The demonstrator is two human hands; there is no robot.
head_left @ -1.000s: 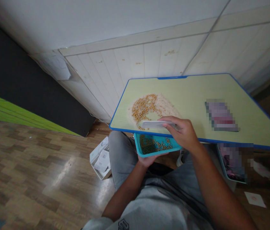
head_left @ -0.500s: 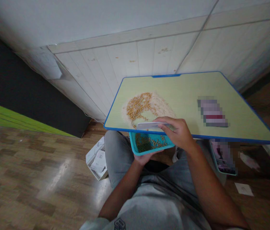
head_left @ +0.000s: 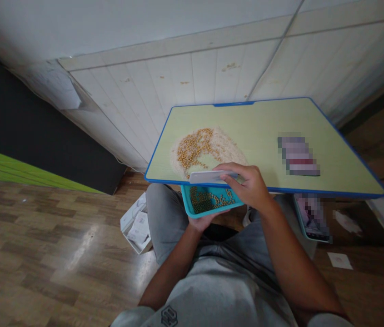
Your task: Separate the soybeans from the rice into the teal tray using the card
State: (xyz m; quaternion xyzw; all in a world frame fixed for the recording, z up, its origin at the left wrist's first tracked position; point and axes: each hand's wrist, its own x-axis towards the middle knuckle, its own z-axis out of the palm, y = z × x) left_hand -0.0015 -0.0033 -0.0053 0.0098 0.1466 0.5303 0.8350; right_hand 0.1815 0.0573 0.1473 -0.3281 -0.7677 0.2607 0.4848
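My left hand is closed on a turquoise plastic tray, supporting it from below just under the near edge of the table. Yellow, round soybeans lie in the tray, thickest at its left. My right hand pinches a flat white scraper by its right end, standing on edge along the table's near rim, above the tray. Beyond it on the tabletop, a patch of soybeans is mixed with pale rice grains. Some of the tray's right side is hidden by my right hand.
The pale green table has a blue rim and stands against a panelled wall. A blurred-out flat item lies at its right. Below are a phone-like device by my right leg and a white box with papers on the floor.
The white scraper has shifted slightly toward the near rim and its face is more visible. A bean seen in front of it no longer shows. The view has shifted a little.
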